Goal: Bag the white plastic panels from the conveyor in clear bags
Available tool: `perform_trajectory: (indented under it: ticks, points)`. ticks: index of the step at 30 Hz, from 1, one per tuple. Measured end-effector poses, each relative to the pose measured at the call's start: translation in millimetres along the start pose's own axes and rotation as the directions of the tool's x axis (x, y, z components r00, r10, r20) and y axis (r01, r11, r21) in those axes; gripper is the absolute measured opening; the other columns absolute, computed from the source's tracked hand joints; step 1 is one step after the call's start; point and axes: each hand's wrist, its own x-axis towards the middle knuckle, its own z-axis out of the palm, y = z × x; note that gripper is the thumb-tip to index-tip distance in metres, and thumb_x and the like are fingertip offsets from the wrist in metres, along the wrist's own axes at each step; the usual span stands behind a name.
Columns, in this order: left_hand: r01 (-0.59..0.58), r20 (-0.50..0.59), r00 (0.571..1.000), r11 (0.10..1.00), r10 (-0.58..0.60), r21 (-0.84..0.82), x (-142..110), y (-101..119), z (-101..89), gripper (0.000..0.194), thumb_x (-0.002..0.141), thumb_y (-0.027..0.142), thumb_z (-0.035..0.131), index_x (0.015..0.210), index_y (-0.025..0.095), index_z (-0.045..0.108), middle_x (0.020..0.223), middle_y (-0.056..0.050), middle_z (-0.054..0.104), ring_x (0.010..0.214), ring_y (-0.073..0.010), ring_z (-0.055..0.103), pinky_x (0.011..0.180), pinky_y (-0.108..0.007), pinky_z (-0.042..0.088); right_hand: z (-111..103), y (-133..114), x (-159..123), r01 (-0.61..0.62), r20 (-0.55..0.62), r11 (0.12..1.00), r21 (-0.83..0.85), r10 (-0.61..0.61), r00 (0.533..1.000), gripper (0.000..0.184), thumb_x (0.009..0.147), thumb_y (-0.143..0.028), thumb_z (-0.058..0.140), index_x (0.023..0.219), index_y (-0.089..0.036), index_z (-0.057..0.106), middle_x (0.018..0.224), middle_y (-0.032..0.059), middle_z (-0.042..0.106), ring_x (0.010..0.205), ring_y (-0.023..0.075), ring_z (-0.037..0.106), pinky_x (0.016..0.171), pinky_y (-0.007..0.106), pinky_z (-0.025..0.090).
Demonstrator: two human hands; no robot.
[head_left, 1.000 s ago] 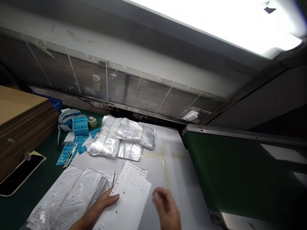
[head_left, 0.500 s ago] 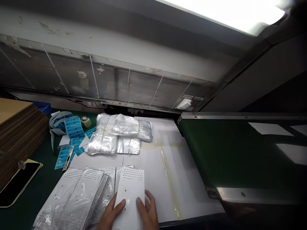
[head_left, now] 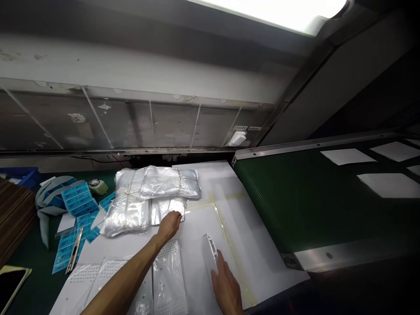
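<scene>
My left hand (head_left: pixel 169 224) reaches forward over the white mat (head_left: pixel 229 210), its fingers bunched on the near edge of a small pile of clear plastic bags (head_left: pixel 166 207). Bigger bundles of clear bags (head_left: pixel 157 183) lie just behind it. My right hand (head_left: pixel 226 286) is at the near edge and grips a white perforated panel (head_left: pixel 210 251), which stands tilted up on its long edge. Several bagged white panels (head_left: pixel 167 280) lie flat under my left forearm.
A green conveyor belt (head_left: pixel 295 197) runs off to the right with white sheets (head_left: pixel 348 156) on it. At the left are blue labels (head_left: pixel 75 199), a utility knife (head_left: pixel 75 251), a small jar (head_left: pixel 97 186), a phone (head_left: pixel 9 284) and stacked cardboard (head_left: pixel 13 218).
My left hand left the panel and stretched forward to the clear bags. My right hand has tipped the panel up on its edge and shifted it right. The view swung right.
</scene>
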Motion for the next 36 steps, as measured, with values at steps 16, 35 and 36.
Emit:
perform_trajectory:
  ticks: [16, 35, 36]
  points:
    - [0.075, -0.016, 0.997, 0.996, -0.075, -0.039, 33.9, -36.2, 12.6, 0.026, 0.089, 0.036, 0.048, 0.100, 0.014, 0.056, 0.092, -0.004, 0.060, 0.080, -0.0162, 0.058, 0.073, -0.036, 0.049, -5.5, 13.3, 3.0, 0.033, -0.051, 0.904, 0.427, -0.013, 0.999, 0.065, 0.081, -0.044, 0.047, 0.141, -0.028, 0.028, 0.126, 0.0080, 0.054, 0.099, 0.0267, 0.059, 0.088, 0.039, 0.044]
    - [0.140, 0.053, 0.987, 0.651, -0.151, -0.746, -6.1, 14.2, -78.3, 0.031, 0.071, 0.042, 0.068, 0.081, 0.012, 0.068, 0.074, -0.006, 0.069, 0.074, -0.0205, 0.064, 0.078, -0.036, 0.051, -52.6, -95.7, 22.0, 0.039, -0.017, 0.761, 0.647, -0.037, 0.999, 0.030, 0.076, -0.043, 0.058, 0.093, -0.021, 0.068, 0.101, 0.0067, 0.062, 0.097, 0.0266, 0.056, 0.085, 0.037, 0.045]
    - [0.142, 0.065, 0.988, 0.635, -0.143, -0.759, -18.3, 21.1, -82.4, 0.030, 0.071, 0.042, 0.067, 0.081, 0.013, 0.068, 0.075, -0.005, 0.069, 0.075, -0.0203, 0.064, 0.079, -0.035, 0.051, -53.5, -107.1, 24.1, 0.077, -0.019, 0.781, 0.620, -0.083, 0.996, 0.030, 0.076, -0.043, 0.059, 0.094, -0.022, 0.068, 0.101, 0.0060, 0.062, 0.096, 0.0257, 0.056, 0.085, 0.036, 0.044]
